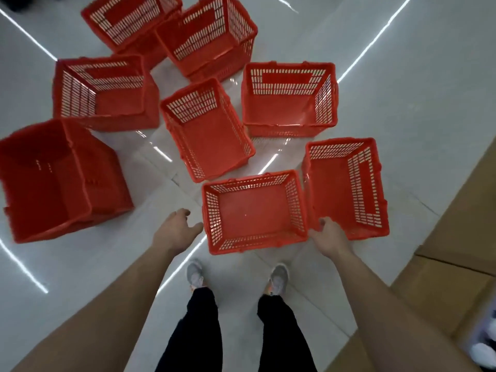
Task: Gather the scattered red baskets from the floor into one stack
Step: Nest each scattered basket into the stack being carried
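Several red plastic baskets stand scattered on a glossy white floor. The nearest basket (255,213) sits upright just ahead of my feet. My left hand (177,229) hovers by its left side with fingers relaxed, not touching it. My right hand (328,237) reaches to its right rim corner, fingers curled at the edge between it and the neighbouring basket (346,186). Whether those fingers grip the rim is unclear. A larger, blurred basket (59,178) lies at the far left. More baskets (209,130) stand behind.
Brown cardboard boxes (461,237) line the right side. My grey shoes (196,275) stand just behind the nearest basket. Bright light strips reflect off the floor (402,89). White shoes show at the lower right corner (485,350).
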